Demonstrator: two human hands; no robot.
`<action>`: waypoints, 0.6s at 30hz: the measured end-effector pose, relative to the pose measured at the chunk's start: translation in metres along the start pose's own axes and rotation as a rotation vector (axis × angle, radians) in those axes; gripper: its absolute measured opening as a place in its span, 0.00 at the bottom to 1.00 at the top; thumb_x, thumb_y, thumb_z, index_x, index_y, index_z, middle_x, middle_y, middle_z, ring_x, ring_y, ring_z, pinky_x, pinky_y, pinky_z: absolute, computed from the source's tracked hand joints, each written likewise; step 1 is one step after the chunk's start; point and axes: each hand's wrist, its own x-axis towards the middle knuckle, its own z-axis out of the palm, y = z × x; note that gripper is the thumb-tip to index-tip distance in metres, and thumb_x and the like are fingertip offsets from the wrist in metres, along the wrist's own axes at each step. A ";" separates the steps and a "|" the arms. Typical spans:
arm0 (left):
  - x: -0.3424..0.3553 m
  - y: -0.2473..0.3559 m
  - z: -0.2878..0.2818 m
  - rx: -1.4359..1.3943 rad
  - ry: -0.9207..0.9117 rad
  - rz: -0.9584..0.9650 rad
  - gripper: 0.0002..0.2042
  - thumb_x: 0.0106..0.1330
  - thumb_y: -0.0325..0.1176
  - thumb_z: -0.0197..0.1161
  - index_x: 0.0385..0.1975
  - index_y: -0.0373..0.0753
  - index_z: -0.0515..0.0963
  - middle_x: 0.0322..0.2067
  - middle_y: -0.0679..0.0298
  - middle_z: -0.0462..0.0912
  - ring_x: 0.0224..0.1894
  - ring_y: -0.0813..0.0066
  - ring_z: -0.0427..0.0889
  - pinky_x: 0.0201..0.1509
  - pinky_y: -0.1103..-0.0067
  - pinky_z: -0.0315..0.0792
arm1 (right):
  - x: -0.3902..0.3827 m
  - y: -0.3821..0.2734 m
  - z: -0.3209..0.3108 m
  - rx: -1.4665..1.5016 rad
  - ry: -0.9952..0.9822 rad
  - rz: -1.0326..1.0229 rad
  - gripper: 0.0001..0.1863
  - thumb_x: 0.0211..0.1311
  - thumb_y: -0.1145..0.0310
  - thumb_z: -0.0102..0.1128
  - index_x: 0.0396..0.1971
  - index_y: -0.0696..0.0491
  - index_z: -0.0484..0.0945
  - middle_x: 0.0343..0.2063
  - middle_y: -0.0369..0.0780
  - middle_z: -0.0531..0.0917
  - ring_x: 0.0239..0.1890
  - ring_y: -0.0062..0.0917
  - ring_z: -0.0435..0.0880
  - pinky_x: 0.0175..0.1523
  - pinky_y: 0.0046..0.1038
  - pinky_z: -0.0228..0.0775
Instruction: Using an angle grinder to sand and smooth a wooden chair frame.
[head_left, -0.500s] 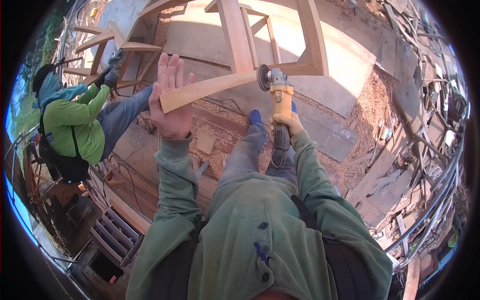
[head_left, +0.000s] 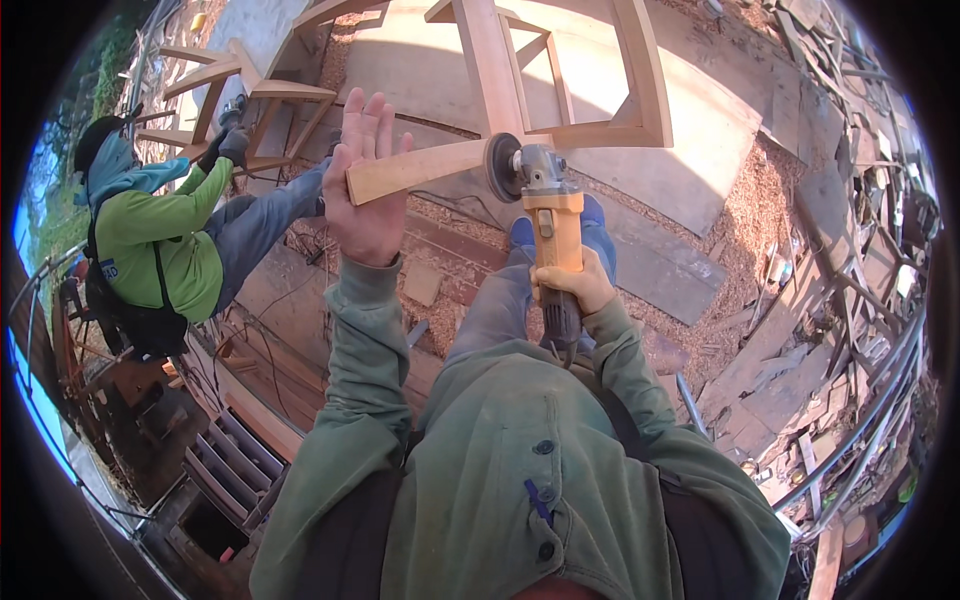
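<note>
My left hand (head_left: 368,225) lies palm up with its fingers stretched out, under the free end of a curved wooden leg (head_left: 425,171). That leg belongs to a pale wooden chair-like frame (head_left: 487,75) in front of me. In my right hand (head_left: 578,284) is a yellow and black angle grinder (head_left: 553,215), held round its body with the head pointing away from me. Its dark round disc (head_left: 503,167) stands on edge against the leg near the frame joint. Whether the disc is spinning, I cannot tell.
At the left a co-worker in a green top (head_left: 150,240) works with a tool on another wooden frame (head_left: 205,75). Flat boards (head_left: 660,265) and wood shavings cover the ground. Scrap wood (head_left: 800,350) is heaped at the right. A cord (head_left: 450,198) runs beyond the leg.
The grinder has come closer to me and shifted along the leg toward my left hand. My left hand keeps its place under the leg's end. The whole view has shifted slightly.
</note>
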 end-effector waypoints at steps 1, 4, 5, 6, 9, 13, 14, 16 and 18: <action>0.000 0.000 0.000 0.001 -0.002 0.001 0.36 0.69 0.50 0.42 0.73 0.40 0.42 0.73 0.57 0.45 0.75 0.63 0.39 0.74 0.64 0.34 | -0.005 -0.005 0.008 0.001 -0.001 -0.002 0.13 0.52 0.70 0.67 0.34 0.61 0.76 0.25 0.41 0.81 0.25 0.24 0.82 0.30 0.25 0.76; 0.001 -0.002 -0.002 0.013 -0.011 -0.001 0.35 0.70 0.49 0.39 0.72 0.39 0.41 0.73 0.54 0.44 0.75 0.60 0.40 0.74 0.61 0.40 | -0.017 -0.018 0.030 -0.027 -0.116 -0.020 0.16 0.50 0.72 0.69 0.38 0.60 0.75 0.27 0.39 0.81 0.26 0.21 0.81 0.32 0.23 0.75; 0.001 -0.002 -0.001 0.011 -0.015 -0.003 0.35 0.70 0.49 0.39 0.72 0.39 0.41 0.73 0.54 0.44 0.75 0.60 0.40 0.74 0.61 0.40 | -0.021 -0.022 0.038 -0.027 -0.112 -0.023 0.16 0.50 0.72 0.69 0.38 0.60 0.75 0.27 0.39 0.81 0.26 0.21 0.81 0.32 0.23 0.75; 0.001 -0.003 -0.001 -0.007 -0.018 -0.005 0.35 0.70 0.49 0.40 0.72 0.39 0.41 0.72 0.54 0.44 0.75 0.61 0.39 0.74 0.62 0.39 | -0.024 -0.026 0.046 -0.043 -0.167 -0.063 0.20 0.48 0.72 0.71 0.41 0.60 0.75 0.30 0.37 0.81 0.29 0.18 0.80 0.35 0.22 0.74; 0.002 -0.004 0.003 -0.050 -0.030 -0.016 0.36 0.69 0.50 0.41 0.72 0.39 0.42 0.72 0.55 0.46 0.75 0.63 0.39 0.74 0.65 0.36 | -0.029 -0.038 0.067 -0.094 -0.248 -0.163 0.24 0.47 0.72 0.73 0.45 0.60 0.74 0.34 0.35 0.80 0.33 0.15 0.79 0.38 0.20 0.73; 0.003 -0.002 0.011 0.029 -0.001 -0.015 0.36 0.69 0.50 0.41 0.72 0.38 0.42 0.72 0.55 0.46 0.75 0.63 0.39 0.74 0.65 0.37 | -0.030 -0.041 0.068 -0.167 -0.299 -0.272 0.25 0.47 0.72 0.73 0.46 0.60 0.73 0.35 0.34 0.80 0.34 0.14 0.78 0.40 0.19 0.72; 0.004 -0.003 0.011 0.024 -0.008 -0.009 0.36 0.69 0.50 0.41 0.72 0.38 0.42 0.72 0.54 0.46 0.75 0.63 0.39 0.74 0.64 0.36 | -0.029 -0.038 0.063 -0.168 -0.284 -0.268 0.25 0.47 0.72 0.73 0.45 0.60 0.74 0.34 0.34 0.80 0.34 0.14 0.78 0.39 0.19 0.72; 0.002 -0.002 0.012 0.020 -0.012 0.010 0.36 0.69 0.50 0.41 0.72 0.38 0.42 0.72 0.54 0.46 0.75 0.62 0.39 0.74 0.64 0.36 | -0.028 -0.032 0.053 -0.167 -0.276 -0.261 0.24 0.47 0.72 0.73 0.45 0.60 0.74 0.34 0.34 0.80 0.33 0.14 0.78 0.39 0.19 0.72; 0.002 -0.003 0.013 0.018 -0.016 0.007 0.36 0.69 0.50 0.40 0.72 0.38 0.42 0.72 0.54 0.46 0.75 0.62 0.40 0.74 0.64 0.36 | -0.025 -0.022 0.037 -0.110 -0.198 -0.157 0.21 0.47 0.71 0.72 0.41 0.60 0.75 0.30 0.37 0.81 0.29 0.19 0.80 0.35 0.22 0.74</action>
